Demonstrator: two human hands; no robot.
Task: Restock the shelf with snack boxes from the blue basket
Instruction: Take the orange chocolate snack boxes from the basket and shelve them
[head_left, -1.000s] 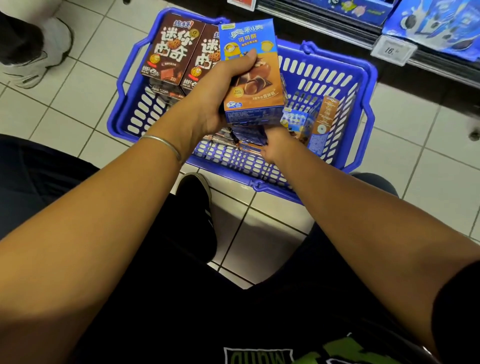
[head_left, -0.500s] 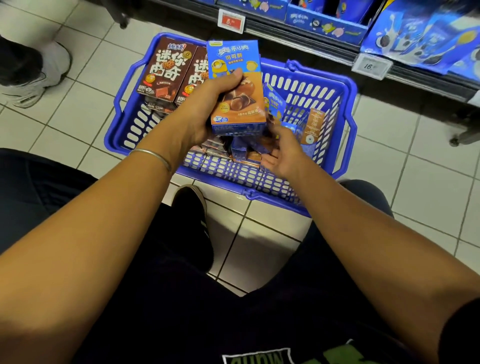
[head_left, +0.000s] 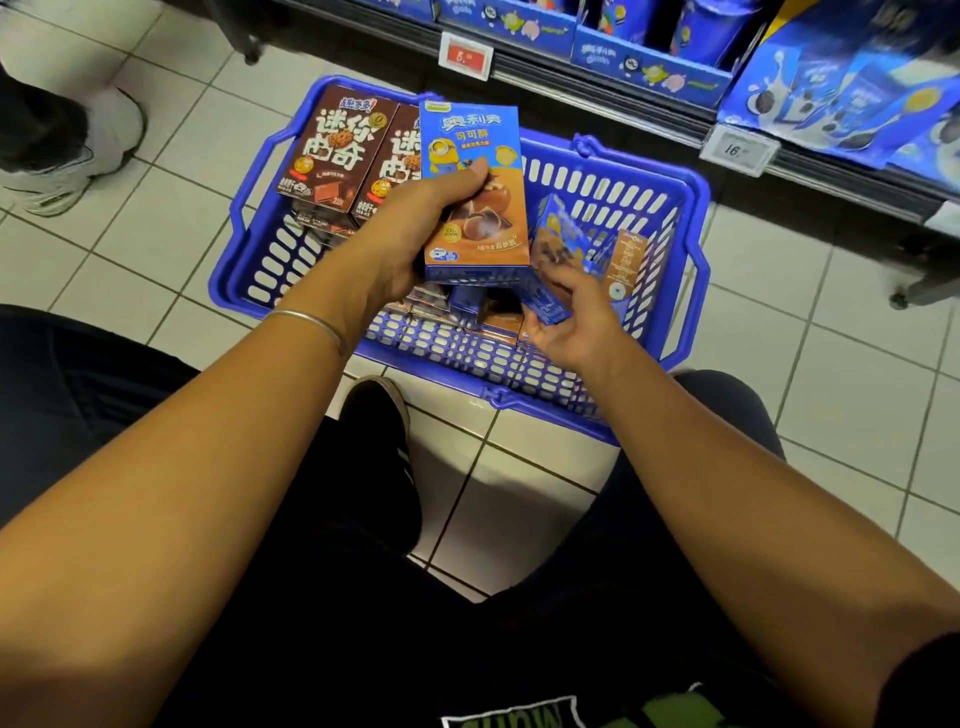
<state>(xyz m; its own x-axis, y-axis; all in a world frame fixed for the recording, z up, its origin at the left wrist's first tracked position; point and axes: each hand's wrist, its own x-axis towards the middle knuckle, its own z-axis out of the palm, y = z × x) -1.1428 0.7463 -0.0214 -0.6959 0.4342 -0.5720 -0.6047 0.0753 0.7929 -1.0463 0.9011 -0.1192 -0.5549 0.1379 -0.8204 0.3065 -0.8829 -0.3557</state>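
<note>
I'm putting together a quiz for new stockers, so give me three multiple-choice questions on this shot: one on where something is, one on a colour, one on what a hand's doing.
1. Where are the brown cookie boxes? A. at the far-left end of the blue basket; B. on a chair; C. on a counter.
2. What colour is the bangle on the left wrist? A. red; B. silver; C. black.
3. What is the right hand doing? A. lying flat, empty; B. making an empty fist; C. gripping a blue snack box.
Answers: 1 A, they lie within its walls; 2 B, it gleams metallic grey; 3 C, its fingers curl round the box.
</note>
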